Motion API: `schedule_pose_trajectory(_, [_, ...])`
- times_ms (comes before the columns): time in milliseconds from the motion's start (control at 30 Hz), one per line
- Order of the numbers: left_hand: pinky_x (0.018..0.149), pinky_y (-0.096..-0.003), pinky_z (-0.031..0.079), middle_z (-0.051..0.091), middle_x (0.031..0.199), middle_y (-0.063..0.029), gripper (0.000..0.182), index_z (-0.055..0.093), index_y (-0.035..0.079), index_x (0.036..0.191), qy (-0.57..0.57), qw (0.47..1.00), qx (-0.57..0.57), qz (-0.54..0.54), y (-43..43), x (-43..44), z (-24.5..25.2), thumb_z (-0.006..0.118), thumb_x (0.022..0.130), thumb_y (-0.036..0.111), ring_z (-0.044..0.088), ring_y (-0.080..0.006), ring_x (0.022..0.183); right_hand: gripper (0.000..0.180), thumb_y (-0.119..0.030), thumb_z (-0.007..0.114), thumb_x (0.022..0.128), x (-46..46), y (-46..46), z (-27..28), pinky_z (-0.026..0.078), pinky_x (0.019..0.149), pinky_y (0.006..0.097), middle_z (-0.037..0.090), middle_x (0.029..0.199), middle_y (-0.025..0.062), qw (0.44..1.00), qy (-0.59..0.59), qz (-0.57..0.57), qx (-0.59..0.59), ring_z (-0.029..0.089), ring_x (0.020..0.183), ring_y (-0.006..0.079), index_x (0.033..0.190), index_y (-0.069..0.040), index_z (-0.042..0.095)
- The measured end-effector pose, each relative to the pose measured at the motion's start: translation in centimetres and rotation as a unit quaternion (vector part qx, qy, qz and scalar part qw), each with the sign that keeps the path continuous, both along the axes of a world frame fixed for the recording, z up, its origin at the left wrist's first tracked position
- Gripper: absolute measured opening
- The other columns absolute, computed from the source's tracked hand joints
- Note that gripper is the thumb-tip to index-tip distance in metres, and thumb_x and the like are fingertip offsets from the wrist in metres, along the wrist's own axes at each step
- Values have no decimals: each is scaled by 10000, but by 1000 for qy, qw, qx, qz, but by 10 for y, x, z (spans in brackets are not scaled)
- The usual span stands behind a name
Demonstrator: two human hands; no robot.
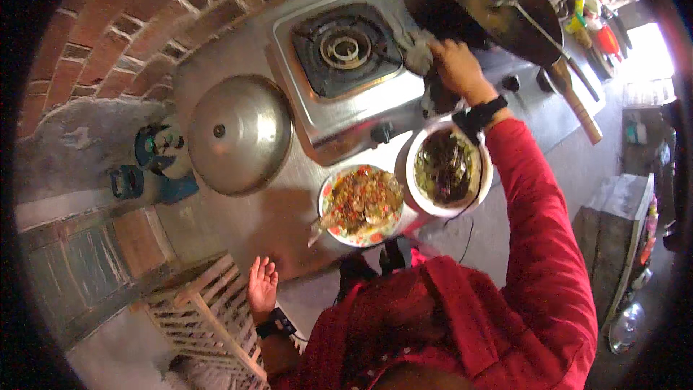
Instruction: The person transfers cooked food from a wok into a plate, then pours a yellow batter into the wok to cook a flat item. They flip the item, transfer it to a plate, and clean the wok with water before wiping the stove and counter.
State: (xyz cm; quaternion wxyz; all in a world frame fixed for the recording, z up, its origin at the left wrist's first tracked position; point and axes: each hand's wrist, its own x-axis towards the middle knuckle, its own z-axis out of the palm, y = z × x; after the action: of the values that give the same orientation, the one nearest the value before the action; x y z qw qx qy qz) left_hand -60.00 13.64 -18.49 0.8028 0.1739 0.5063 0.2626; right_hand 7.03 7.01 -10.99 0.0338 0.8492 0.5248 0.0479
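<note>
My right hand grips a grey cloth against the right side of a steel gas stove. Beside that hand sits the stove's bare burner. My left hand hangs palm up off the front edge of the counter, fingers apart and holding nothing. Between my body and the stove stands a floral plate with a cooked dish topped with chopped red pepper. To its right is a white bowl of dark leafy greens, partly covered by my right wrist.
A domed metal lid rests left of the stove. A wok with a ladle in it sits at upper right, its wooden handle jutting toward me. Bottles and bags crowd the far right. A slatted wooden rack stands low left.
</note>
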Motion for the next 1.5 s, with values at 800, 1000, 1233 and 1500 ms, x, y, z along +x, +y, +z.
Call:
schedule_pose_trajectory(800, [772,-310,480,600,1017,-95,266,519,63,1135,-84,912,-179,-360,-141,341,-4,528,914,211,587,-188,902,586,-56,627,672,15,-58,14,452,902,419,522,1176,143,990,69,115,-39,508,1049,359,1236,-129,486])
schedule_pose_trajectory(1000, [757,-348,512,615,996,-122,230,553,1,1045,-18,938,-180,-296,-162,368,-20,555,855,130,612,-221,902,551,-45,626,676,12,-58,21,443,884,412,555,1109,102,983,97,145,55,504,1031,349,1208,-131,512])
schedule_pose_trajectory(1233, [652,-300,509,638,889,-87,183,598,24,968,38,937,-120,-325,-162,368,-22,579,811,115,625,-190,791,477,-36,580,738,9,-58,27,422,892,386,558,1117,124,980,117,144,66,498,1018,338,1208,-94,523])
schedule_pose_trajectory(1500, [783,-371,538,622,979,-156,255,540,-66,1036,-3,926,-68,-370,-128,353,42,567,809,46,626,-261,911,516,-16,596,715,11,-48,26,409,917,414,537,1155,125,980,134,139,55,488,1055,348,1216,-110,520])
